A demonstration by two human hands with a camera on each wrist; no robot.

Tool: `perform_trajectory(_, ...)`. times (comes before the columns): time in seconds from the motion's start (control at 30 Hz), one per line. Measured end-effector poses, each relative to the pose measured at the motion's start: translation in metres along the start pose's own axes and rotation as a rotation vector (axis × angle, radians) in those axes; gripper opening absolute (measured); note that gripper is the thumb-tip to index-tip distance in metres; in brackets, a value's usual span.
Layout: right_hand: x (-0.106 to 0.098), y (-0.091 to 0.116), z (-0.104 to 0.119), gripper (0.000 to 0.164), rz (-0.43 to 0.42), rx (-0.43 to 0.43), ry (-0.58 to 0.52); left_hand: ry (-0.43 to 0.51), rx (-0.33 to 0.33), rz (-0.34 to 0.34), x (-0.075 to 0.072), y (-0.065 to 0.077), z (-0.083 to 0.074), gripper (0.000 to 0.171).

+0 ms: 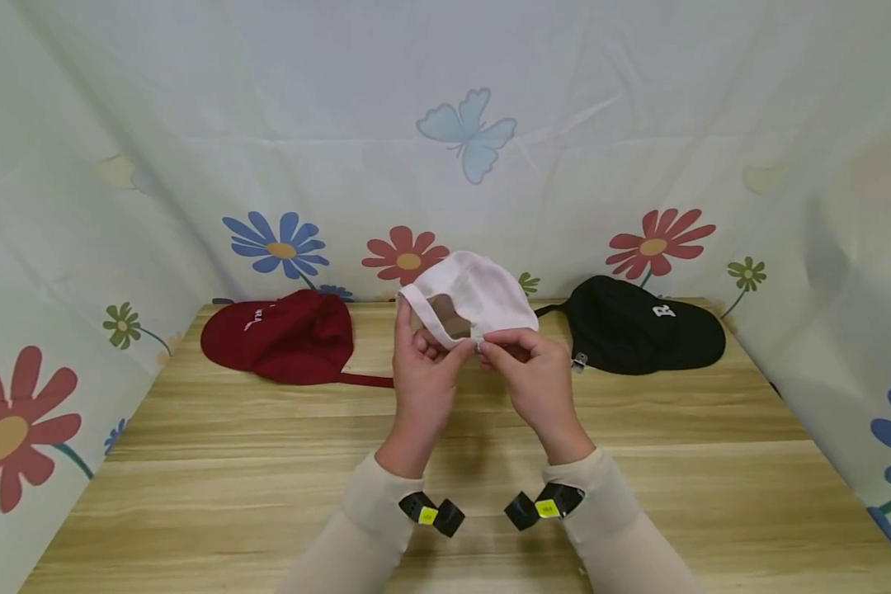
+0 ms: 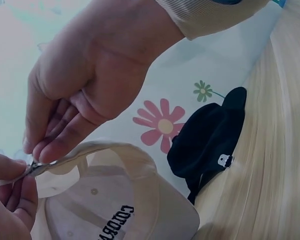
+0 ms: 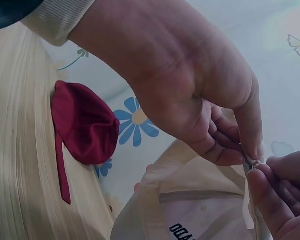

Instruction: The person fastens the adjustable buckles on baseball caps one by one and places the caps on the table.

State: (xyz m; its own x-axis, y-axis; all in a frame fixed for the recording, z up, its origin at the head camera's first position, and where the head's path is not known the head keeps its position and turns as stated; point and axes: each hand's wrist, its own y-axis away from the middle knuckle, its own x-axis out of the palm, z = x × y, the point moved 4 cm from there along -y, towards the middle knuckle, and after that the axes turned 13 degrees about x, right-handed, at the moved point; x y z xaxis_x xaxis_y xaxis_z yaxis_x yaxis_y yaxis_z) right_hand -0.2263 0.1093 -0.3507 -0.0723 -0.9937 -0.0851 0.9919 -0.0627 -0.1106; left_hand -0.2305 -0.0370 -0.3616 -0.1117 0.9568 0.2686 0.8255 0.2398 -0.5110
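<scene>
A white baseball cap (image 1: pixel 490 289) is held up above the table, its back opening turned toward me. Thumb and fingers of my left hand (image 1: pixel 426 375) pinch the cap's back strap (image 1: pixel 428 318). My right hand (image 1: pixel 538 375) pinches the strap from the other side, right against the left fingertips. Between the two sets of fingertips shows a small metal buckle (image 2: pixel 34 164); the fingers hide most of it. Dark lettering (image 2: pixel 117 220) marks the cap in the left wrist view.
To the left lies a dark red cap (image 1: pixel 297 338) with its strap (image 3: pixel 61 170) trailing out. A black cap (image 1: pixel 638 330) with a white letter lies to the right, a metal buckle (image 1: pixel 579 363) beside it. Behind the wooden table (image 1: pixel 676 495) hangs a flowered cloth (image 1: pixel 327 148).
</scene>
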Motion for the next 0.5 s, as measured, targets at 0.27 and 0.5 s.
perform_trajectory(0.27, -0.0020, -0.0005, -0.0001, 0.015, 0.010, -0.009, 0.014, 0.034, -0.048, 0.019, -0.0039, 0.0003, 0.0015, 0.096)
perform_trajectory(0.5, -0.0035, 0.0015, 0.0043, 0.014, 0.009, -0.054, 0.067, 0.021, 0.000, 0.061, -0.0014, -0.0021, 0.0000, 0.093)
